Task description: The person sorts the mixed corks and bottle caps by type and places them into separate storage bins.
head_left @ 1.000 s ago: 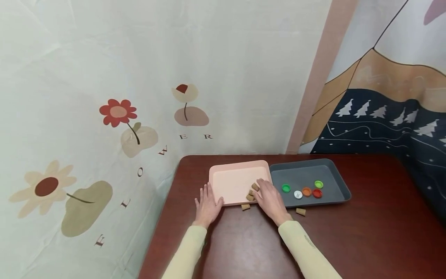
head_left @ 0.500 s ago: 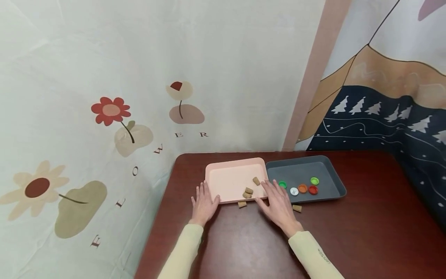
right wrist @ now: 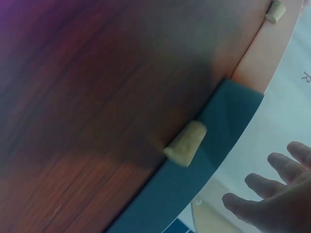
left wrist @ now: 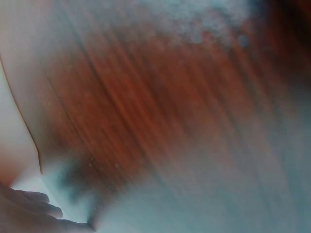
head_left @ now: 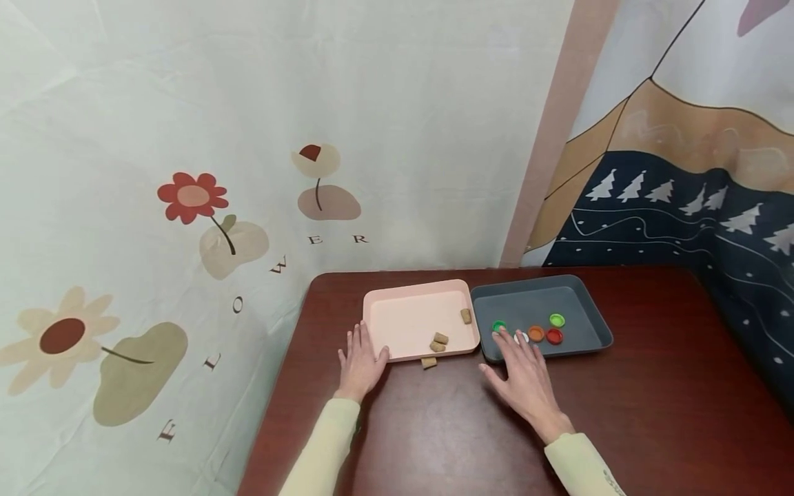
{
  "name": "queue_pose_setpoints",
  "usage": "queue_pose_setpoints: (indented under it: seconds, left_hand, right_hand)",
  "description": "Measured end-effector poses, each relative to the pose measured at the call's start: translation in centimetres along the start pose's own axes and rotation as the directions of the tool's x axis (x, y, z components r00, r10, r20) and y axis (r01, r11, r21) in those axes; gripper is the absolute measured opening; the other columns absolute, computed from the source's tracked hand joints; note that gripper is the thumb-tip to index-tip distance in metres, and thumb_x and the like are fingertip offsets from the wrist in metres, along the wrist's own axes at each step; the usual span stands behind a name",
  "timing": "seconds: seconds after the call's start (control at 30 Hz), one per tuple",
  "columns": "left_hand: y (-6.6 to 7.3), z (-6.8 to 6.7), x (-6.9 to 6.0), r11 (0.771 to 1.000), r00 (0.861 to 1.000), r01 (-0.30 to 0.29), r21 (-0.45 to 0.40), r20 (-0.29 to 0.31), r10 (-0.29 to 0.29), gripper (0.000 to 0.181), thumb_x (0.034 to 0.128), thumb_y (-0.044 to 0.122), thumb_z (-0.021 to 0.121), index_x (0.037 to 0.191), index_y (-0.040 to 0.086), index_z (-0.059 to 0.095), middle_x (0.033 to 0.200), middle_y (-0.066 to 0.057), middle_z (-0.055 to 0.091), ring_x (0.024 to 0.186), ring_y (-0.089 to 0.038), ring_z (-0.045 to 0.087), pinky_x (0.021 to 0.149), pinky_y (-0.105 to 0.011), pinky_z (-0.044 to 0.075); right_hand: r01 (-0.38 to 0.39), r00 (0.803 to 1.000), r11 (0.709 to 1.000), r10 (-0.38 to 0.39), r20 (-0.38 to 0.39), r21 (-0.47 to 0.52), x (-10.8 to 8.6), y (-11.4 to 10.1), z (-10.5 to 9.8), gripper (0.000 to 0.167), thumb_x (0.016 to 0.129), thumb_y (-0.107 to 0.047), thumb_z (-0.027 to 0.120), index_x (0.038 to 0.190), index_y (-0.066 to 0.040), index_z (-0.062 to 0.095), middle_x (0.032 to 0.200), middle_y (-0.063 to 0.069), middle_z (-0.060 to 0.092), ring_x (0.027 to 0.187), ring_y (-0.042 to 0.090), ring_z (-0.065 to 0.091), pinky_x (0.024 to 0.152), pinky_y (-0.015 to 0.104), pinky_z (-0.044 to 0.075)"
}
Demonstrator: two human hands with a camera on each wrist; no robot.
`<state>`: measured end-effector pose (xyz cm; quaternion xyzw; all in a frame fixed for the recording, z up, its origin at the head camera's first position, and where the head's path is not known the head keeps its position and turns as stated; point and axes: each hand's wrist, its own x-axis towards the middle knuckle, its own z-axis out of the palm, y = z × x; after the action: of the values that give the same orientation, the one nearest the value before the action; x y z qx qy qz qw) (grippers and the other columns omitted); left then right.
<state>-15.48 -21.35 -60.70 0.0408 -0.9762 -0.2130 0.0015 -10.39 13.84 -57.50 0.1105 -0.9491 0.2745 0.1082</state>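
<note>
My left hand (head_left: 362,362) rests at the front-left corner of the pink tray (head_left: 403,324), fingers straight, holding nothing. Over the front-left edge of the dark grey tray (head_left: 583,337) hovers my right hand (head_left: 527,379), fingers spread, nothing in them. It partly covers a green bottle cap (head_left: 498,325) and a white bottle cap (head_left: 522,337). One cork (head_left: 466,316) lies by the pink tray's right wall; two more, including this cork (head_left: 440,338), lie near its front. In the right wrist view, a cork (right wrist: 187,144) sits at the dark tray's front edge, hidden in the head view.
Another cork (head_left: 429,362) lies on the brown table (head_left: 428,427) just in front of the pink tray. An orange cap (head_left: 536,334), a red cap (head_left: 554,336) and a light green cap (head_left: 557,320) lie in the dark tray. A printed curtain (head_left: 422,138) hangs behind.
My right hand has let go of a cork, left in the pink tray near its right wall, and moved right to the dark tray. My left hand stays at the pink tray.
</note>
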Motion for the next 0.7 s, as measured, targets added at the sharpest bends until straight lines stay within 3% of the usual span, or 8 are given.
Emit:
queue_pose_setpoints:
  seconds: [0.3, 0.7]
  left_hand:
    - [0.0, -0.1, 0.0, 1.000, 1.000, -0.004, 0.008, 0.008, 0.004, 0.091, 0.1007, 0.051, 0.051, 0.165, 0.000, 0.011, 0.168, -0.025, 0.020, 0.156, -0.044, 0.015, 0.115, -0.076, 0.016]
    - [-0.1, 0.0, 0.1, 1.000, 1.000, -0.004, 0.015, 0.007, 0.004, 0.091, 0.1007, 0.050, 0.051, 0.165, 0.000, 0.011, 0.168, -0.025, 0.020, 0.155, -0.044, 0.017, 0.115, -0.076, 0.017]
  right_hand:
    - [-0.002, 0.999, 1.000, 0.001, -0.041, -0.029, -1.3, 2.1, -1.6, 0.073, 0.090, -0.044, 0.077, 0.149, -0.006, 0.055, 0.154, 0.019, 0.050, 0.144, 0.046, 0.040, 0.111, 0.072, 0.027]
    - [-0.078, 0.997, 0.995, 0.077, -0.017, -0.061, -3.3, 4.1, -2.6, 0.073, 0.089, -0.044, 0.079, 0.146, -0.004, 0.057, 0.149, 0.022, 0.054, 0.141, 0.049, 0.043, 0.108, 0.074, 0.029]
